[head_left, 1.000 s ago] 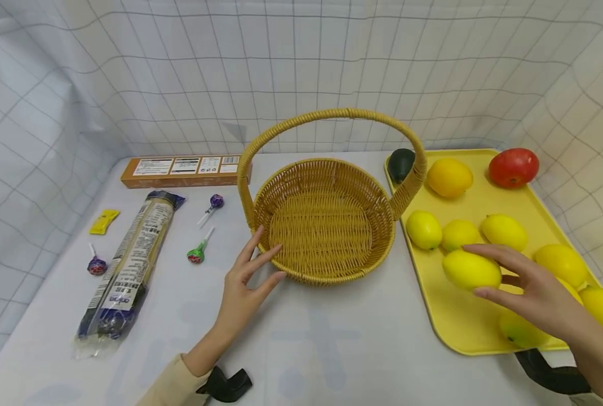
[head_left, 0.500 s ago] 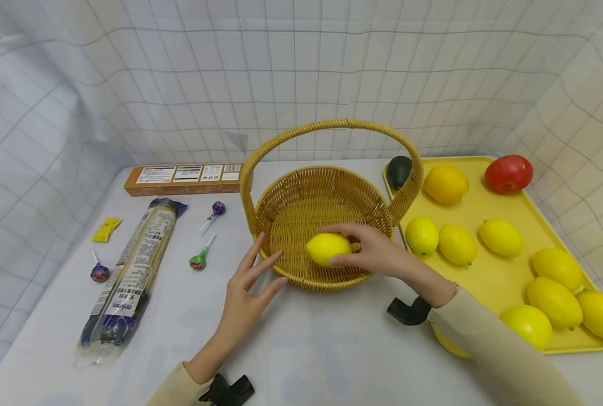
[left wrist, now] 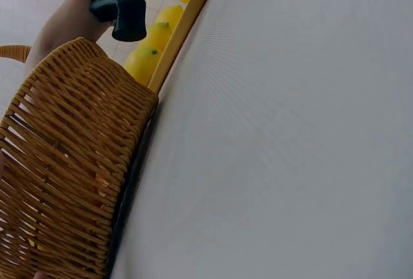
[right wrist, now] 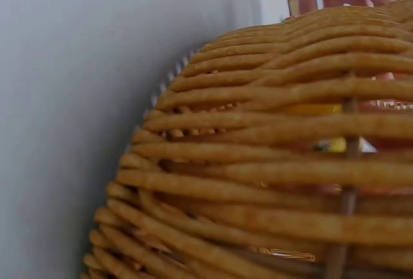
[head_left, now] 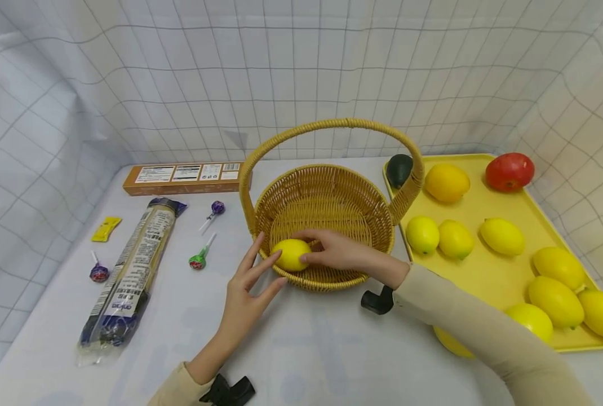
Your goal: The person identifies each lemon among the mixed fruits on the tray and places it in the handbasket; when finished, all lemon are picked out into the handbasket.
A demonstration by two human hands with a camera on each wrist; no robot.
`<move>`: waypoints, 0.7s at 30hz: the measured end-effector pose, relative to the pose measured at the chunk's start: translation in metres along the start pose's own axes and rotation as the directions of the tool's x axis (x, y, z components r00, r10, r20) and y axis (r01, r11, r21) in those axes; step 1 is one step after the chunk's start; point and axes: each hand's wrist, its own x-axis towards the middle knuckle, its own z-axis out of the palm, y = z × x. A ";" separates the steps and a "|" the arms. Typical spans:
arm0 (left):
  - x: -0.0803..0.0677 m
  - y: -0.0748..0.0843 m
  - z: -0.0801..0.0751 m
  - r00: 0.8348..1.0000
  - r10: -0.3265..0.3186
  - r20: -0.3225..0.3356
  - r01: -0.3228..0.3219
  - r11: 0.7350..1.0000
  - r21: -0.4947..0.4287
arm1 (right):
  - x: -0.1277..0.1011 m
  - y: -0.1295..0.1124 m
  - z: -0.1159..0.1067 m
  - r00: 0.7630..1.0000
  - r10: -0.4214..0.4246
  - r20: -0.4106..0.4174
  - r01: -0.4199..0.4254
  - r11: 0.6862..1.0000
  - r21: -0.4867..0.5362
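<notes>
A round wicker basket (head_left: 327, 211) with a tall arched handle stands in the middle of the table in the head view. Inside it, by the front left wall, my right hand (head_left: 339, 250) pinches a yellow lemon (head_left: 288, 255) between thumb and fingers. My left hand (head_left: 245, 290) has its fingers spread at the basket's front left rim, the fingertips overlapping the edge near the lemon. Both wrist views are largely filled by the woven outer side of the basket (left wrist: 71, 156) (right wrist: 258, 175), which hides most of the right hand there.
At right a yellow tray (head_left: 476, 282) holds several lemons (head_left: 501, 237), a dark green fruit (head_left: 399, 171) and a red mango-like fruit (head_left: 509, 172). On the left lie a noodle packet (head_left: 134, 270), lollipops (head_left: 198, 259), a yellow candy (head_left: 106, 229) and a long orange-brown box (head_left: 187, 179).
My right hand has carried the lemon leftward from over the tray into the basket, to its front left side. My left hand has stayed at the rim.
</notes>
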 end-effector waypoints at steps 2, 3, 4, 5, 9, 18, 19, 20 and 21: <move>0.000 0.000 0.000 1.000 -0.008 -0.003 0.008 1.000 0.003 | 0.002 -0.001 0.000 0.999 0.043 -0.030 -0.041 0.997 0.068; 0.001 0.000 0.000 1.000 -0.011 -0.004 0.011 1.000 0.002 | 0.002 -0.001 -0.001 0.997 0.066 -0.051 -0.059 0.991 0.117; 0.001 0.000 0.001 1.000 -0.017 -0.005 0.017 1.000 0.000 | 0.002 -0.001 -0.002 0.994 0.078 -0.075 -0.066 0.985 0.162; 0.001 0.000 0.001 1.000 -0.024 -0.004 0.024 1.000 -0.003 | 0.002 0.000 -0.003 0.992 0.088 -0.096 -0.066 0.976 0.209; -0.001 -0.001 0.002 0.999 -0.053 0.000 0.053 0.999 -0.012 | -0.014 0.003 -0.009 0.983 0.069 -0.169 -0.013 0.951 0.310; -0.006 -0.005 0.002 1.000 -0.019 -0.001 0.019 1.000 -0.013 | -0.140 0.011 -0.051 0.962 -0.088 -0.259 0.131 0.979 0.154; -0.005 -0.009 0.002 1.000 -0.006 -0.003 0.006 1.000 -0.011 | -0.159 0.015 -0.057 0.961 -0.094 -0.261 0.131 0.983 0.126; -0.004 -0.009 0.002 1.000 0.004 -0.003 -0.004 1.000 -0.008 | -0.177 0.021 -0.062 0.958 -0.103 -0.268 0.130 0.988 0.088; -0.003 -0.010 0.002 1.000 0.019 -0.004 -0.019 1.000 -0.007 | -0.195 0.027 -0.066 0.955 -0.105 -0.278 0.123 0.991 0.049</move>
